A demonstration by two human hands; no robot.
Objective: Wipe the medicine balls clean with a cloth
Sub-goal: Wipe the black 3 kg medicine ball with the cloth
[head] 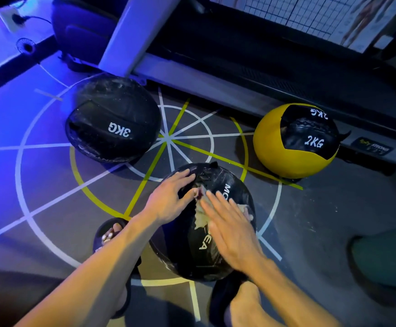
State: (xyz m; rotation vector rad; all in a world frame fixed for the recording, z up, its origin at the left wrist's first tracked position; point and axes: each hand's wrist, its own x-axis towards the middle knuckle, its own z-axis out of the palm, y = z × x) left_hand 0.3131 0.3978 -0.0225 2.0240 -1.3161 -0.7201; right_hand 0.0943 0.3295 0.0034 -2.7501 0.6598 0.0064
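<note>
Head view: right hand (230, 226) fingers lie straight and together, pressing a pale cloth (201, 214) flat on the black ball (192, 251) between the feet. Left hand (168, 199) fingers spread, bracing the ball's top. I'd keep that brace firm and sweep the smeared streaks, then move to the 3KG ball (112, 119) and the yellow ball (296, 140).

Near, a black medicine ball (218, 251) carries a pale cloth (201, 217) on top. Far left lies a black 3KG ball (112, 119); far right, a yellow-and-black 2KG ball (296, 140).
</note>
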